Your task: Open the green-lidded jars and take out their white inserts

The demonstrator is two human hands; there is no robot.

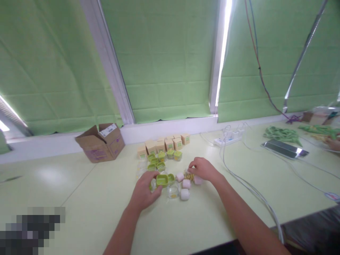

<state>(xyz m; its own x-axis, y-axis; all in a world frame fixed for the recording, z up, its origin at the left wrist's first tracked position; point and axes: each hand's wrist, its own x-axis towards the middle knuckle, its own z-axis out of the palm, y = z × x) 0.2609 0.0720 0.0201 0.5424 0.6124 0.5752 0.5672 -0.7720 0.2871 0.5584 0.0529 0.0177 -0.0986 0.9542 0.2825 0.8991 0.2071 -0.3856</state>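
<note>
My left hand [145, 191] rests on the pale green table [79, 198] and grips a small jar with a green square lid [162, 180]. My right hand [203, 169] pinches a small yellowish item [188, 176] among several pink-white caps [185, 194]. A clear glass jar [173, 191] stands between my hands. Behind them sit several green-lidded jars [160, 161] and a row of small tan boxes [164, 144].
An open cardboard box [102, 141] lies at the back left. A white power strip [228, 140] with cables [252, 191] trails right. A dark flat device [285, 148] and green ribbons [283, 134] lie far right, near another person's hand [333, 143]. Green blinds cover the windows.
</note>
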